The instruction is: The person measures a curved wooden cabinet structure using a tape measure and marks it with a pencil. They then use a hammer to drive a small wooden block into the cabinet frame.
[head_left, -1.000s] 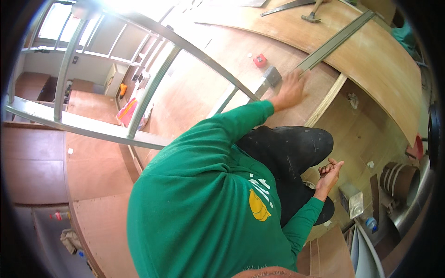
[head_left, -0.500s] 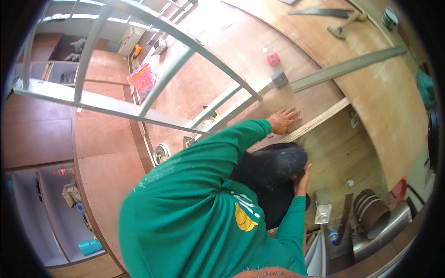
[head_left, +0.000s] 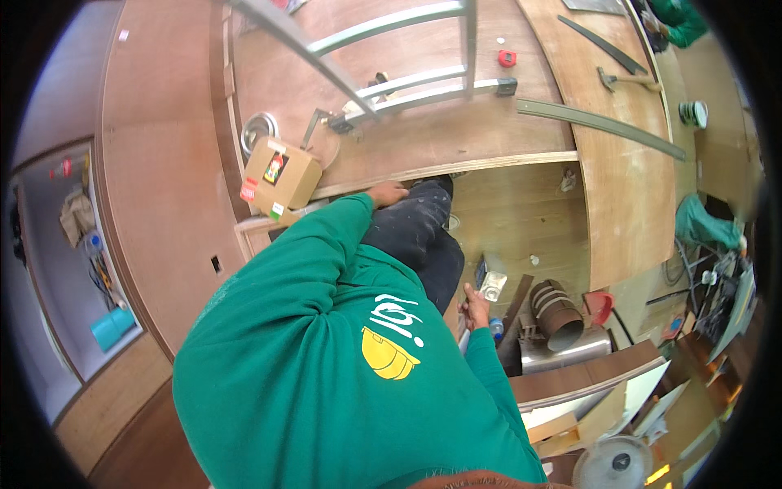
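My left hand (head_left: 387,194) lies on the front edge of a raised plywood panel (head_left: 472,138), beside my bent knee in dark trousers. Its fingers stretch out toward the knee and seem to hold nothing. Low beside my other leg is my right hand (head_left: 474,308), fingers apart, with nothing visible in it. Close to it stand a small metal tin (head_left: 491,279) and a clear bottle with a blue cap (head_left: 496,328). Left of my left hand sits a cardboard box (head_left: 281,181). An aluminium ladder (head_left: 391,38) rests on the panel, ahead of both hands.
A metal channel (head_left: 603,126) and a hammer (head_left: 627,80) lie on plywood at right. A red tape measure (head_left: 507,58) lies beyond the ladder's foot. A brown duct pipe (head_left: 556,316) stands in the recess near a red dustpan (head_left: 599,307). Another person's green sleeve (head_left: 684,23) shows top right.
The view has turned, bringing the cardboard box into sight. My left hand has gone from flat on the panel back to its edge. My right hand has left my knee and hangs lower.
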`<state>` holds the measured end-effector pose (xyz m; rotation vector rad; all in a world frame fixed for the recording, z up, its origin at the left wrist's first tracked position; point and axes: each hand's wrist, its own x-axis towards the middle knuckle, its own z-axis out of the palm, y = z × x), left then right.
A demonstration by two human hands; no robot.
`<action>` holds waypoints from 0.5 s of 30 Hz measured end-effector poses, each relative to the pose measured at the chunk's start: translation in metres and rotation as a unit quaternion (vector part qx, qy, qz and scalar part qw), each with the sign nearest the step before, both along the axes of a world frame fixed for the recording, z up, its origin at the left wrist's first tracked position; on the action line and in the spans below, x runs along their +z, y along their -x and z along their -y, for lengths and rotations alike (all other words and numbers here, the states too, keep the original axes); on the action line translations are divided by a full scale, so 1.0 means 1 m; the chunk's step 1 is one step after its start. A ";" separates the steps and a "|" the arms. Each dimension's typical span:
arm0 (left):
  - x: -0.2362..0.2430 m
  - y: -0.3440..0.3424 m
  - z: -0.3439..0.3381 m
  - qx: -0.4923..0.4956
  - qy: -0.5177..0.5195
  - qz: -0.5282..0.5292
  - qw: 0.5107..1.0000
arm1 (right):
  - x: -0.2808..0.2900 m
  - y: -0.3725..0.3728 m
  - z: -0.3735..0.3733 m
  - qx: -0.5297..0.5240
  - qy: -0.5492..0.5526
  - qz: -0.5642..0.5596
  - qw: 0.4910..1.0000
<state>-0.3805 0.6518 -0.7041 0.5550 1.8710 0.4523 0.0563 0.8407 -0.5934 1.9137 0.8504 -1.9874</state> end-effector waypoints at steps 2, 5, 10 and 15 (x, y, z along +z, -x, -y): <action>-0.010 0.001 0.080 0.030 0.078 -0.092 0.992 | 0.016 -0.026 0.004 0.025 0.020 0.016 0.999; 0.011 -0.002 0.131 0.129 0.192 -0.055 0.971 | 0.049 -0.032 0.002 0.103 0.010 0.094 0.990; -0.001 -0.011 0.204 0.398 0.037 -0.069 0.914 | 0.093 0.013 -0.019 0.121 -0.018 0.111 0.986; 0.014 0.024 0.267 0.491 0.090 -0.297 0.814 | 0.109 0.083 -0.045 0.143 -0.057 0.077 0.985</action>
